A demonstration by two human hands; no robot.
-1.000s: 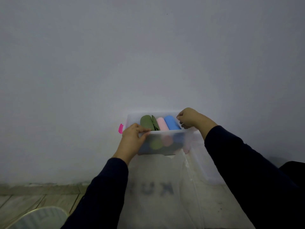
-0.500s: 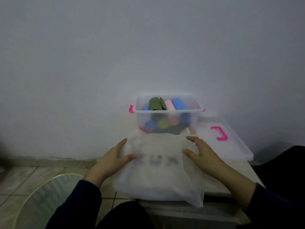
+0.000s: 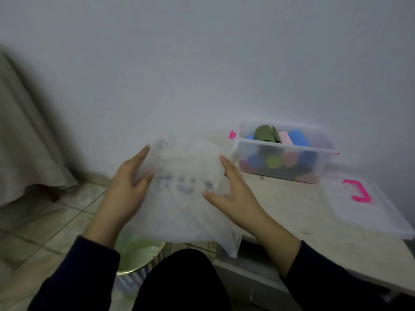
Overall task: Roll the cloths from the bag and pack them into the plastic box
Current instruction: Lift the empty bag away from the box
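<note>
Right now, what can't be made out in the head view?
- Bag lettering: motion blur makes it unreadable.
- Bag contents: the cloudy plastic and blur hide whether any cloths are left.
- Lower rolls in the box: only smears of colour through its wall, uncountable.
- Lid: right corner cut by the frame edge.
- Bin: mostly behind the bag and knee.

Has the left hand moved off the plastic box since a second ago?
Yes. The left hand left the plastic box rim and now rests on the bag, nearer the person.
</note>
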